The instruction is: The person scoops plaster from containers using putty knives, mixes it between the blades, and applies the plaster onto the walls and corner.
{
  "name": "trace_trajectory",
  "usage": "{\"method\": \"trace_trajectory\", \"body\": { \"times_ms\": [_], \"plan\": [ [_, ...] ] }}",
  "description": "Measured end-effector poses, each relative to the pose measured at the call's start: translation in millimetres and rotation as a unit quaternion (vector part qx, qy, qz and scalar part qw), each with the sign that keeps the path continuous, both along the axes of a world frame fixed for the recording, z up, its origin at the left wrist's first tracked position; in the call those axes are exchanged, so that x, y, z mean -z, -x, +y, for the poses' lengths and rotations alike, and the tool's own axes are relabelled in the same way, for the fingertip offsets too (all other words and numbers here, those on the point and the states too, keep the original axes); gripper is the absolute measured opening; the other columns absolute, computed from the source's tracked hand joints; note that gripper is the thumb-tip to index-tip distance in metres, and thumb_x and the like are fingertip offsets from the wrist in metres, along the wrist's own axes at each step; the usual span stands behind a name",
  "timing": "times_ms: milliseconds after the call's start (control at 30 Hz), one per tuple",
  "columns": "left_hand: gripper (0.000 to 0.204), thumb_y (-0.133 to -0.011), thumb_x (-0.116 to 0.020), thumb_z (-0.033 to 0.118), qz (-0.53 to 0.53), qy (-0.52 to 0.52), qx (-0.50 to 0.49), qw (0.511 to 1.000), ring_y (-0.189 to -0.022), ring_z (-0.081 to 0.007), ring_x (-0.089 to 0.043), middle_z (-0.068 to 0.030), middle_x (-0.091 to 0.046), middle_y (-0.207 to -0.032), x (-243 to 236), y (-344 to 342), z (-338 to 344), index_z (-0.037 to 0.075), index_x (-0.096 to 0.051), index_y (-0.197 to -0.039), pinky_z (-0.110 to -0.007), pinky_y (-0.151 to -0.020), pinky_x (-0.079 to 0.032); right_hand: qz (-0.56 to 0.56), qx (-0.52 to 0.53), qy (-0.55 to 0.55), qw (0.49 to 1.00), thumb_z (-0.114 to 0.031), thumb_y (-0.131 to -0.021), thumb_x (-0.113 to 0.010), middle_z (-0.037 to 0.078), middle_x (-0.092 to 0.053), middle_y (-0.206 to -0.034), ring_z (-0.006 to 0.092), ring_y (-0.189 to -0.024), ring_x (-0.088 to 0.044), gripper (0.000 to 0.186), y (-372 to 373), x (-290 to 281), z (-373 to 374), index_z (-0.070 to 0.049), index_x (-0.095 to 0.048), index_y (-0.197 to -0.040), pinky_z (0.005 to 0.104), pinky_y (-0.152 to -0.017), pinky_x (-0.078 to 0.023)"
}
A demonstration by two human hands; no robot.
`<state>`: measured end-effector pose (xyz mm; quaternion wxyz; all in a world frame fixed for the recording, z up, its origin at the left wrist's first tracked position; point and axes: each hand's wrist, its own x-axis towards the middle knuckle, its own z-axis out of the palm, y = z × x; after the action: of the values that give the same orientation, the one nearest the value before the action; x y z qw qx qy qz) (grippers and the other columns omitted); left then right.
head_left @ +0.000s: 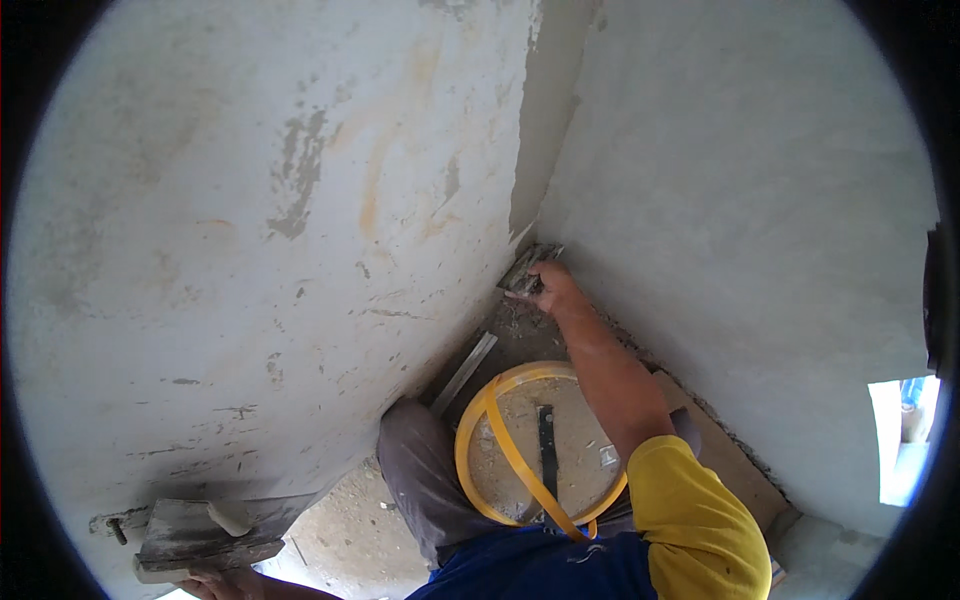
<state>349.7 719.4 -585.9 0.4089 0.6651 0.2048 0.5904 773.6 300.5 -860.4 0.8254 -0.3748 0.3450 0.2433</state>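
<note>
My right hand (545,287) is closed on a plaster-smeared trowel (528,268), its flat blade against the walls low in the inside corner. My right arm reaches forward in a yellow sleeve. At the lower left, my left hand (222,584) grips the near edge of a flat grey plaster-smeared board (190,535). A rounded pale piece (230,517) sits on that board; whether it is a handle or a lump of plaster I cannot tell. The left fingers are partly hidden. A bare grey strip (545,110) runs up the corner above the trowel.
The left wall (250,280) is whitish with grey patches; the right wall (740,220) is smooth grey. Between my knees is a yellow ring (465,450) with a yellow strap across it. A pale metal strip (465,372) lies by the left wall. An opening (900,440) shows light at right.
</note>
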Motion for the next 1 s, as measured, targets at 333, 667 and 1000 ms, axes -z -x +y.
{"method": "trace_trajectory", "body": {
  "times_ms": [333, 667, 1000],
  "plan": [
    [0.061, -0.095, -0.054, 0.026, -0.033, 0.015, -0.012, 0.999, -0.126, -0.0330, -0.040, -0.0208, -0.035, -0.142, 12, -10, -7, -0.002, -0.027, -0.142, -0.048, -0.107, -0.034, -0.143, -0.003, 0.064, 0.988, -0.003, -0.084, -0.052, 0.016, -0.051, -0.103, 0.0339, -0.088, -0.058, 0.026, 9, -146, 6, 0.004, -0.047, -0.109, 0.0559, -0.070, -0.059],
    [0.061, -0.095, -0.055, 0.025, -0.037, 0.002, 0.033, 0.999, -0.126, -0.0327, -0.040, -0.0203, -0.035, -0.143, 7, -2, -1, -0.001, -0.027, -0.143, -0.048, -0.107, -0.034, -0.130, -0.014, 0.046, 0.990, -0.004, -0.087, -0.044, 0.020, -0.052, -0.120, 0.0382, -0.108, -0.056, 0.038, 45, -122, -1, 0.003, -0.041, -0.124, 0.0652, -0.086, -0.049],
    [0.061, -0.095, -0.054, 0.022, -0.038, 0.024, 0.017, 0.999, -0.127, -0.0327, -0.040, -0.0210, -0.034, -0.144, 15, 4, 3, -0.002, -0.026, -0.143, -0.048, -0.106, -0.035, -0.016, -0.008, 0.099, 0.995, -0.003, -0.086, -0.045, 0.020, -0.047, -0.118, 0.0396, -0.104, -0.054, 0.034, -4, -47, 30, 0.001, -0.042, -0.120, 0.0646, -0.085, -0.051]
  ]
}}
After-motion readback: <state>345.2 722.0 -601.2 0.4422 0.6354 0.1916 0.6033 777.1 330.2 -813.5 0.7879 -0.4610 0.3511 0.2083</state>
